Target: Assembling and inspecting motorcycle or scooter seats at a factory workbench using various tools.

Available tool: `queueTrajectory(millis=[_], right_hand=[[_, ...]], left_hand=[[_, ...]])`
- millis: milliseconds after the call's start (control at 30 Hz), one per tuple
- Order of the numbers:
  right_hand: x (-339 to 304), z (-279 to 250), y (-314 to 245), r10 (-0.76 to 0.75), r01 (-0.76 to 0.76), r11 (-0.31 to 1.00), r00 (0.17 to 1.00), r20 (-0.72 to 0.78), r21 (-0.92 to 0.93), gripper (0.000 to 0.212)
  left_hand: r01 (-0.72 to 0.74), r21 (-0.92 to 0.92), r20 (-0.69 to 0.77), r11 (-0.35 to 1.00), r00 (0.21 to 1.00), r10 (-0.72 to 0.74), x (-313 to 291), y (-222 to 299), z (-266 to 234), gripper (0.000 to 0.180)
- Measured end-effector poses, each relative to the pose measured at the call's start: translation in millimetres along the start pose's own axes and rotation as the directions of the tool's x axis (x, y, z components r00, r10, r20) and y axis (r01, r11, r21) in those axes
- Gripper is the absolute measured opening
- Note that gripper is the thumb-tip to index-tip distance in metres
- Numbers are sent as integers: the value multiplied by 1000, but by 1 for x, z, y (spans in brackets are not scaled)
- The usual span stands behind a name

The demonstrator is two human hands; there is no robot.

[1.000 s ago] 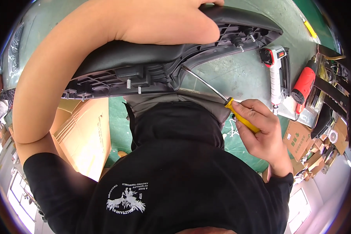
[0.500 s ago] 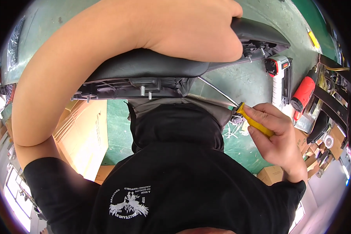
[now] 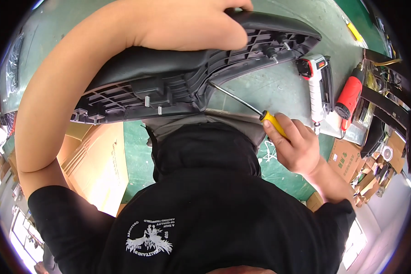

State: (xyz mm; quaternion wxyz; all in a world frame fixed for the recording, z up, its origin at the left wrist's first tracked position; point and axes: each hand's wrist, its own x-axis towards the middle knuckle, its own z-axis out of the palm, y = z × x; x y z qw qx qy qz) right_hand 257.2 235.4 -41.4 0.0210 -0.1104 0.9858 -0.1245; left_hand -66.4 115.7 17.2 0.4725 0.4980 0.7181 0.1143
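Observation:
A long black padded seat, like a motorcycle's, is tilted on the workbench. Its ribbed plastic underside and several metal studs face me. My left hand is curled over the top of the seat; most of its fingertips are out of sight behind the padding. In my right hand is a screwdriver, gripped by its yellow handle. The thin metal shaft points up and left, and its tip meets the lower edge of the underside at the seat's bend. Whether the tip is tucked under the cover I cannot tell.
Right of the seat lie a staple gun with a white-wrapped grip and a red heat gun. A yellow-handled tool rests farther back. Large cardboard sheets stand below the bench at left; boxes are at lower right.
The seat has shifted left and rolled so that more of its underside shows. My left hand has gone left with it. My right hand and the screwdriver have moved left and slightly up.

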Motion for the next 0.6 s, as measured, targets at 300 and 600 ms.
queueTrajectory(millis=[300, 600], right_hand=[[-28, 23, -16, 440, -327, 585, 897, 49, 742, 40], [-23, 26, -16, 443, -296, 593, 896, 3, 749, 39]], left_hand=[[-85, -179, -70, 980, 995, 73, -3, -5, 9, 69], [5, -129, -76, 992, 997, -14, 1, 2, 5, 73]])
